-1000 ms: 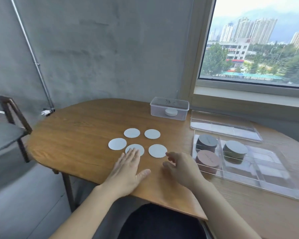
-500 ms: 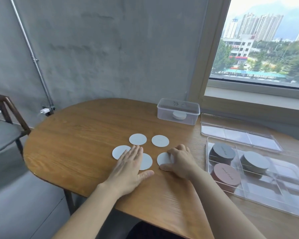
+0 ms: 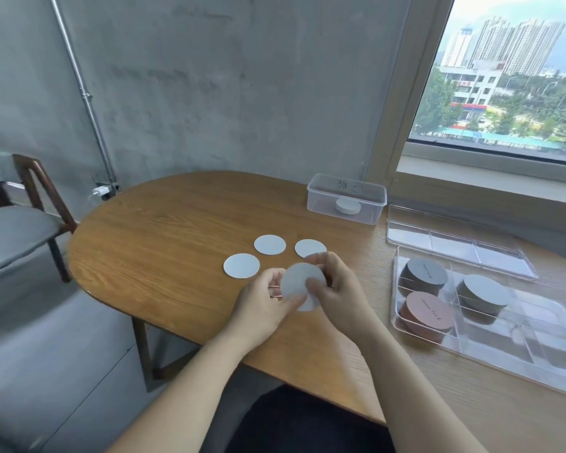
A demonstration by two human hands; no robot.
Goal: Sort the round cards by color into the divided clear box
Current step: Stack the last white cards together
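Three pale grey round cards lie flat on the wooden table: one at the left, one behind it and one partly behind my right hand. Both hands hold up lifted pale round cards just above the table; at least two overlap. My left hand grips their lower left edge and my right hand pinches their right side. The divided clear box stands to the right. It holds a dark grey stack, a reddish-brown stack and a grey-green stack.
The box's clear lid lies behind it near the window sill. A small lidded clear container with a white disc inside stands at the table's back. A wooden chair is at the left, beside the concrete wall.
Both hands slid onto the two nearest cards, then lifted them off the table and brought them together between the hands. The view shifted left.
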